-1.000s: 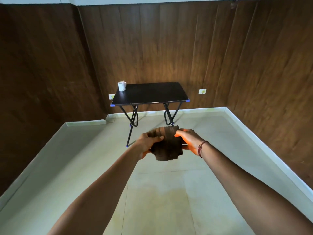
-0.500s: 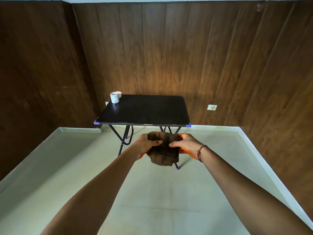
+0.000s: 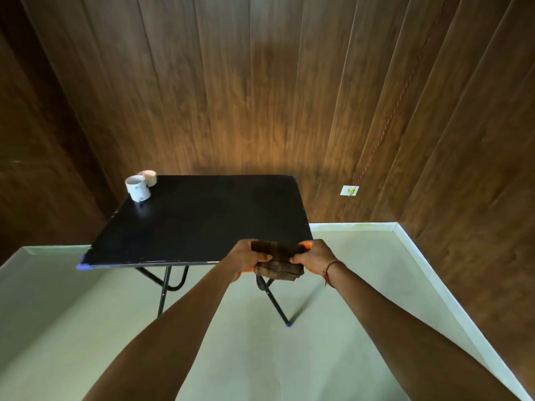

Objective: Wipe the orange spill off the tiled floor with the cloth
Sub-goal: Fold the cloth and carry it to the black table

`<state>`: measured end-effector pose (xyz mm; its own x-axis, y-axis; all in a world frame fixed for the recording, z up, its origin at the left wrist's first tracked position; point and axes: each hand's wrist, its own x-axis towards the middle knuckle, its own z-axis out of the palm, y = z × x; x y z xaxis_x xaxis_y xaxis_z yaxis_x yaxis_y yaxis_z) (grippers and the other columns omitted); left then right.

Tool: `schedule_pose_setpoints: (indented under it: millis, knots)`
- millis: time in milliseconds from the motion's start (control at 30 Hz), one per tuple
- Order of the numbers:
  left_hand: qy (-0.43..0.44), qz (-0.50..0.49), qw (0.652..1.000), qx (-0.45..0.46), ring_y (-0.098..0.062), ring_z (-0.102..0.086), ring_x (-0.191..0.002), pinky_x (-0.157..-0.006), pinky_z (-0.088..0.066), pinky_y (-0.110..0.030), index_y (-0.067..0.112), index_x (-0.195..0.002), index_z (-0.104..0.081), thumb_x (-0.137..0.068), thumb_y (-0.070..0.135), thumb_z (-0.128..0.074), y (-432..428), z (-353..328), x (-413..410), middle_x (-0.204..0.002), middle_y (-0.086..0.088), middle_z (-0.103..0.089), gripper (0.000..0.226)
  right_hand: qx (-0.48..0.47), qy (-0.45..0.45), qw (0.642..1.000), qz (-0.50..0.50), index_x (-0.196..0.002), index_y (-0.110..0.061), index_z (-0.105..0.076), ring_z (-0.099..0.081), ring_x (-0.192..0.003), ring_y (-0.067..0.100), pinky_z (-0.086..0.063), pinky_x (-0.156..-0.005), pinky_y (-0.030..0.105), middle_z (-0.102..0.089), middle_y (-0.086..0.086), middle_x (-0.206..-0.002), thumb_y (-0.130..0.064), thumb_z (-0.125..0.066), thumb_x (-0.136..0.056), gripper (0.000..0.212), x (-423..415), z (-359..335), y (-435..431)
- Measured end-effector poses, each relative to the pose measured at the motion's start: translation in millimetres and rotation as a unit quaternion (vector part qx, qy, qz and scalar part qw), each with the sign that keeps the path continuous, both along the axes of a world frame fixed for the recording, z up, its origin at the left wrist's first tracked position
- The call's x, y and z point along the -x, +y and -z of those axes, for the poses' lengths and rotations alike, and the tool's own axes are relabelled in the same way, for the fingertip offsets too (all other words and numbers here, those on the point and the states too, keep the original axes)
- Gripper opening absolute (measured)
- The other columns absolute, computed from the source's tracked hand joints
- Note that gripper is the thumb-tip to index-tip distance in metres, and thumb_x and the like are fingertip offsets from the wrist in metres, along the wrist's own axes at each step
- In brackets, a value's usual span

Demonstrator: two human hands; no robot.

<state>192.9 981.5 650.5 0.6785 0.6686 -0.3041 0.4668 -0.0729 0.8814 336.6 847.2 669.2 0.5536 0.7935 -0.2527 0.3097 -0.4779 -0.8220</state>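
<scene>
The cloth (image 3: 278,260) is dark brown and folded into a thick little pad. The left hand (image 3: 246,256) grips its left end and the right hand (image 3: 314,256) grips its right end, with fingers curled round it. The cloth is up in the air, right at the near edge of the black tabletop (image 3: 197,221). I cannot tell if it touches that edge.

It looks soft, light and floppy. I think it will flop open if it is held by one corner. Pressing the whole pad flat under one palm looks best for wiping. It cannot break.

No orange spill shows on the pale tiled floor (image 3: 289,366) here. The floor has lots of open room near the person. Watch out for the thin black table leg (image 3: 275,305) just under the cloth, and for the tabletop edge. A white mug (image 3: 138,188) stands far off at the back left corner.
</scene>
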Motion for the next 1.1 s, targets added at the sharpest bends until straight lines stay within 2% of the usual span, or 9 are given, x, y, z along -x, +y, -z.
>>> schedule_pose_setpoints:
  millis: [167,267,467,567,633,733,867,1000,1100]
  knots:
    - [0.109,0.051,0.983,-0.138,-0.009,-0.059,-0.073,-0.055,-0.042,-0.012,0.028,-0.093,-0.067,-0.085,0.014,-0.066,72.1,28.3,-62.6,-0.082,0.011,-0.061,0.016,0.051,-0.068,0.996,-0.009,-0.093,-0.019,-0.066,-0.061,-0.08,0.018,-0.054,-0.076,0.024,-0.064,0.001,-0.087,-0.014,-0.067,-0.085,0.01,-62.8,31.9,76.0]
    - [0.15,0.048,0.976,-0.148,-0.007,-0.059,-0.066,-0.052,-0.041,-0.013,0.027,-0.089,-0.067,-0.085,0.019,-0.069,105.8,53.5,-93.2,-0.076,0.009,-0.061,0.009,0.077,-0.042,0.996,-0.023,-0.086,-0.019,-0.064,-0.064,-0.071,0.012,-0.049,-0.057,0.011,-0.066,0.002,-0.082,-0.009,-0.063,-0.084,0.01,-95.6,61.4,115.8]
    - [0.163,-0.013,0.971,-0.173,-0.01,-0.063,-0.065,-0.058,-0.054,-0.024,0.024,-0.084,-0.065,-0.087,0.012,-0.062,162.6,91.0,-153.6,-0.073,0.003,-0.065,0.013,0.061,0.001,0.997,-0.053,-0.085,-0.029,-0.064,-0.063,-0.078,0.01,-0.045,-0.063,0.018,-0.068,-0.006,-0.08,-0.022,-0.072,-0.079,0.011,-153.2,102.0,187.8]
    - [0.181,-0.004,0.964,-0.193,-0.013,-0.064,-0.072,-0.07,-0.056,-0.029,0.02,-0.098,-0.065,-0.091,0.015,-0.057,172.1,120.9,-169.8,-0.084,0.0,-0.066,0.012,0.057,-0.026,0.996,-0.067,-0.101,-0.033,-0.062,-0.063,-0.087,0.005,-0.044,-0.064,0.007,-0.064,-0.016,-0.096,-0.021,-0.071,-0.081,0.024,-172.8,131.0,204.2]
    - [0.239,0.063,0.953,-0.175,-0.022,-0.067,-0.086,-0.08,-0.056,-0.034,0.015,-0.109,-0.065,-0.093,0.015,-0.054,166.3,144.5,-170.5,-0.099,-0.007,-0.069,0.02,0.113,-0.072,0.984,-0.115,-0.116,-0.026,-0.062,-0.059,-0.106,0.009,-0.038,-0.08,0.0,-0.056,-0.014,-0.119,-0.019,-0.068,-0.083,0.034,-175.9,157.6,197.5]
    - [0.303,0.134,0.931,-0.151,-0.031,-0.064,-0.101,-0.088,-0.052,-0.04,0.015,-0.117,-0.062,-0.092,0.019,-0.054,152.5,173.7,-168.1,-0.113,-0.011,-0.067,0.027,0.212,-0.127,0.949,-0.194,-0.131,-0.019,-0.056,-0.048,-0.13,0.016,-0.033,-0.105,0.014,-0.04,-0.005,-0.149,-0.022,-0.064,-0.089,0.043,-179.6,194.6,182.9]
    - [0.267,0.099,0.931,-0.23,-0.029,-0.058,-0.109,-0.092,-0.046,-0.038,0.022,-0.127,-0.053,-0.09,0.011,-0.051,155.9,183.9,-173.7,-0.126,-0.005,-0.056,0.038,0.171,-0.183,0.95,-0.189,-0.13,-0.024,-0.054,-0.056,-0.12,0.018,-0.044,-0.102,0.025,-0.047,-0.005,-0.143,-0.028,-0.061,-0.089,0.042,-183.6,201.8,186.5]
    - [0.304,0.205,0.894,-0.257,-0.03,-0.053,-0.114,-0.094,-0.045,-0.04,0.028,-0.143,-0.036,-0.09,0.009,-0.051,158.4,189.2,-179.2,-0.147,-0.002,-0.033,0.059,0.205,-0.224,0.926,-0.225,-0.131,-0.024,-0.054,-0.056,-0.119,0.021,-0.046,-0.101,0.028,-0.042,-0.007,-0.148,-0.03,-0.057,-0.091,0.04,-178.0,203.1,191.0]
    - [0.276,0.239,0.898,-0.245,-0.033,-0.055,-0.115,-0.094,-0.047,-0.041,0.028,-0.144,-0.035,-0.092,0.008,-0.049,156.5,185.5,-173.3,-0.149,-0.003,-0.034,0.058,0.224,-0.24,0.92,-0.213,-0.124,-0.024,-0.057,-0.06,-0.114,0.021,-0.048,-0.1,0.029,-0.05,-0.005,-0.141,-0.029,-0.058,-0.091,0.034,-168.0,200.5,184.9]
